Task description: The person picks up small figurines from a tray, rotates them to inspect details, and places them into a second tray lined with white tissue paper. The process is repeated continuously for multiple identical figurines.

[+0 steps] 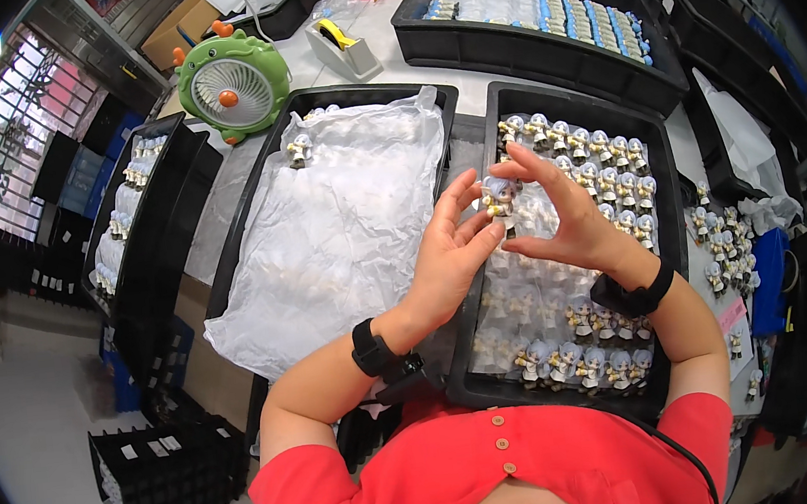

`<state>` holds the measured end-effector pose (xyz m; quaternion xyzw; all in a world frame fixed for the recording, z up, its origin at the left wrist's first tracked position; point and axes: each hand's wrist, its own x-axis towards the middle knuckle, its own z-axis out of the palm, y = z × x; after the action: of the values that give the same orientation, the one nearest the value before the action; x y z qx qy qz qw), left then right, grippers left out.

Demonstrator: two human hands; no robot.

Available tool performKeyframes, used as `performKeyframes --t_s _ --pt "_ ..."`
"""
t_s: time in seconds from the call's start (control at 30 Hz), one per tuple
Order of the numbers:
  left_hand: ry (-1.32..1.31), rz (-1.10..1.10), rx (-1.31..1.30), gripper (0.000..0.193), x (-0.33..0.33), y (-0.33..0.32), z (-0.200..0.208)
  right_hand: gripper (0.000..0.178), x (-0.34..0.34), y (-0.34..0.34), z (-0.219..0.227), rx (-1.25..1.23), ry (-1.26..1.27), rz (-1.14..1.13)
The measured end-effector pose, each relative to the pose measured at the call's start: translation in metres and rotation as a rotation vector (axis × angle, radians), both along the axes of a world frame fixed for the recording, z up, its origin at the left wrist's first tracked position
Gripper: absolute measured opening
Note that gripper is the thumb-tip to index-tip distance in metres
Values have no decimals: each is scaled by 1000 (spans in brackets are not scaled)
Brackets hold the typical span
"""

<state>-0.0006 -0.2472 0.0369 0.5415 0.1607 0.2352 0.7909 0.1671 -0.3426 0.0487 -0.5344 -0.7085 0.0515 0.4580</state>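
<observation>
A small chibi-style figurine [498, 200] with pale lilac hair and a white and dark outfit is held up between my two hands. My left hand [452, 242] pinches it from the left, the thumb low against its front. My right hand [572, 213] curves round the other side, forefinger at its head and thumb by its base. Beneath and to the right lies a black tray [673, 224] with rows of similar figurines [599, 143], some hazy under translucent sheeting. To the left, another black tray [225, 241] is lined with white tissue paper [342, 229]; one figurine [299, 151] lies on it.
A green fan [230, 83] and a tape dispenser [343, 52] stand at the back. A black tray [541, 60] of blue and white pieces is at the far right. Loose figurines [728, 252] lie on the right; stacked black crates [171, 473] stand at lower left.
</observation>
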Motion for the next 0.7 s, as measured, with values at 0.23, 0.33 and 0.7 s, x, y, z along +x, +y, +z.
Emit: performKeyframes --t_s 0.23,0.33,0.7 --pt "-46 -37 99 60 -2 1 1 98 -7 -2 -7 14 53 60" --pt "-17 -15 217 60 -1 2 2 100 -7 -2 -7 10 41 67" --pt "-13 70 321 63 0 0 -2 103 -7 -2 -14 -49 105 89"
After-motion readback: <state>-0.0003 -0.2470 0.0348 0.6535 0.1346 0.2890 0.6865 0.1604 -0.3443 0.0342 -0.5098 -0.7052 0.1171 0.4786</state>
